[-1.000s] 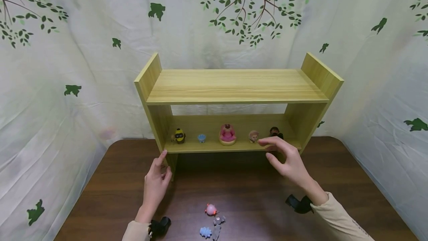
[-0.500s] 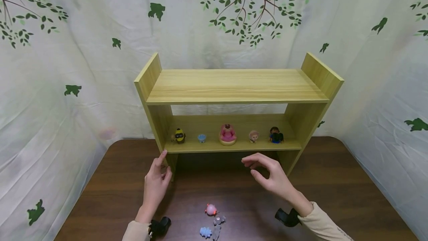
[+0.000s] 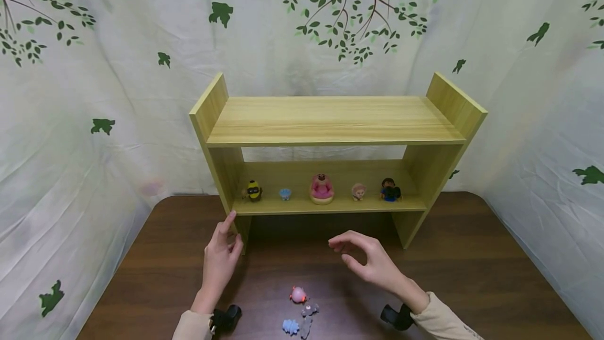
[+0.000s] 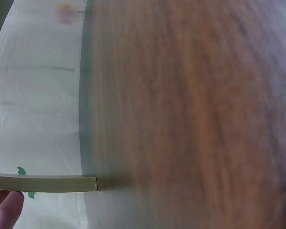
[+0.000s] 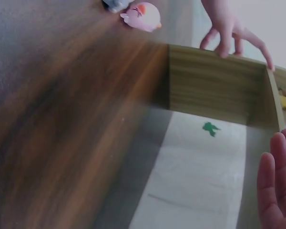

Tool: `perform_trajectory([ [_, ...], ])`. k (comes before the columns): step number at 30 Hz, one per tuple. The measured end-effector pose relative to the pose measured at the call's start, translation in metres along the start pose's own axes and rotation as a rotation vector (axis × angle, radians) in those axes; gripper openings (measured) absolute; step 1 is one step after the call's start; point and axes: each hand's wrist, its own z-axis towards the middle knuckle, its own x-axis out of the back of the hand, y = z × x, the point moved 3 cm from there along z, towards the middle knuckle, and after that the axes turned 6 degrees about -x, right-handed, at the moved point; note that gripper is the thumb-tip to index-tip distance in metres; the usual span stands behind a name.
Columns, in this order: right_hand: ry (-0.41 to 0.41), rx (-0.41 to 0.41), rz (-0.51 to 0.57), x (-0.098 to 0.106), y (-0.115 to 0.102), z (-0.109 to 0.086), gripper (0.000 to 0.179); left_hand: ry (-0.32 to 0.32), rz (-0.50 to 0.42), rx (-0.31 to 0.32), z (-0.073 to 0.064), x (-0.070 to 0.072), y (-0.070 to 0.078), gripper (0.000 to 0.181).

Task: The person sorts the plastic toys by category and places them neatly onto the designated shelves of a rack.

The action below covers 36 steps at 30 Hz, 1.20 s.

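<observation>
Fingers of the right hand loosely bowed, thumb well apart from them, gap between holding nothing. Hand is over the table, in front of the shelf, with the loose toys nearer the person. Left hand: index finger stretched out, tip touching the front left corner of the lower board; other fingers bent, lying along the edge of the side panel. Right wrist view shows these fingertips at the panel's edge; left wrist view catches only fingertips against it. Touch, rather than a wrapped grip, by what shows.

Loose toys on the table, between the two forearms, close together: pink toy farthest from the person, grey toy just beyond it, then second grey toy with blue toy just to its left. Shapes of the grey pair too small to tell.

Shelf upright at the far side of the table. Lower board, left to right, spaced in a row: bee figure, small blue figure, pink bear, pale figure, dark-haired figure. White cloth behind, printed with leaves and branches. Pale sleeves on both arms.
</observation>
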Motion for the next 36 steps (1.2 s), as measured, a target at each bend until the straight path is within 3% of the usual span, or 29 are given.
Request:
perform_trajectory([
  [11,-0.071,-0.076,0.034,-0.031,0.008,-0.01,0.038,-0.002,-0.006,-0.001,0.0,0.0,-0.001,0.079],
  [20,-0.123,-0.077,0.062,-0.047,-0.009,-0.009,0.032,-0.011,-0.011,0.017,-0.001,0.0,-0.001,0.08],
  [29,-0.175,-0.126,0.069,-0.07,0.023,-0.022,0.034,-0.007,-0.007,0.015,0.0,0.0,-0.001,0.08],
  [36,-0.211,-0.208,0.082,-0.081,0.028,-0.024,0.031,-0.002,-0.002,0.007,0.0,0.0,0.0,0.081],
])
